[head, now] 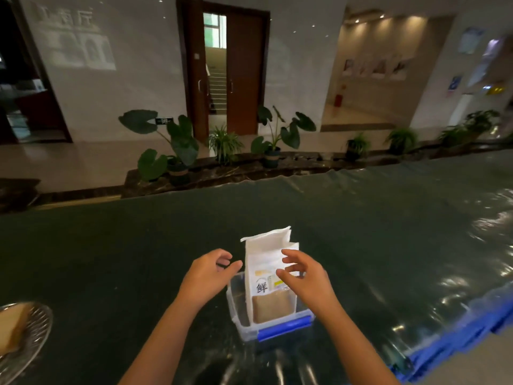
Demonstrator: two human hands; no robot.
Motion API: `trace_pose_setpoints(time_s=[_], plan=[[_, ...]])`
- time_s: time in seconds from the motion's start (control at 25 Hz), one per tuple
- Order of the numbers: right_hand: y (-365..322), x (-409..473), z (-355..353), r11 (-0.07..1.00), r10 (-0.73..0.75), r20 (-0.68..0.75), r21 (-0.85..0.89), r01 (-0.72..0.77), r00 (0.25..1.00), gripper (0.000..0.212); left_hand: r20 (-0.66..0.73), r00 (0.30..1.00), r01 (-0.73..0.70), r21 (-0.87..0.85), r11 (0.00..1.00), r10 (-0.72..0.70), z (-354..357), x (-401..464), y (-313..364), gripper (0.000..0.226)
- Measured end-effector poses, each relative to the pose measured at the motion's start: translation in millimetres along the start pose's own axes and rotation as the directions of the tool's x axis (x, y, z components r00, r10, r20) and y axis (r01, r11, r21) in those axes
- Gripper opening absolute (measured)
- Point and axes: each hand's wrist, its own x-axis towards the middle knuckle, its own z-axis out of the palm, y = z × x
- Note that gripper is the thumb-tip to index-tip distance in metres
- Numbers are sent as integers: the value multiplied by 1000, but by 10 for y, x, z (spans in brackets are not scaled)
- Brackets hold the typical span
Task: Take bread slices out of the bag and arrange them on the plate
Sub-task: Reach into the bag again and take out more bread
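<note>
A white bread bag [268, 262] with a clear window showing brown bread stands upright in a clear plastic box [238, 307] with a blue latch, at the table's middle. My left hand [206, 275] hovers just left of the bag, fingers curled apart, holding nothing. In front of the bag's right side is my right hand [304, 276], fingers spread; whether it touches the bag I cannot tell. A glass plate [36, 333] at the far left edge carries a bread slice [12, 326].
The table [138, 245] is covered with a dark green cloth under shiny plastic film, with a blue edge at the right. Beyond its far edge stand potted plants, a wooden door and a hallway.
</note>
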Motion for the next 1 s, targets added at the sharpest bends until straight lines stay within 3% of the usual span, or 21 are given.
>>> trace_pose_setpoints(time_s=[0.2, 0.44, 0.6, 0.76, 0.88, 1.0], plan=[[168, 474, -333, 992, -83, 114, -82, 93, 990, 44, -6, 993, 116, 104, 988, -116, 222, 536, 158, 40], [383, 1138, -472, 920, -194, 352, -258, 294, 916, 49, -22, 966, 242, 431, 869, -258, 573, 842, 277, 51], [519, 1585, -391, 712, -272, 627, -379, 591, 730, 53, -178, 925, 377, 524, 764, -335, 849, 999, 392, 58], [642, 1805, -357, 491, -306, 808, -319, 810, 504, 55, -259, 874, 485, 508, 712, -411, 983, 1074, 489, 43], [743, 1927, -455, 422, -316, 855, -263, 868, 412, 52, -334, 839, 539, 407, 737, -429, 967, 999, 442, 14], [837, 1943, -610, 414, -324, 879, -200, 888, 349, 47, -378, 802, 576, 279, 769, -463, 921, 804, 360, 20]])
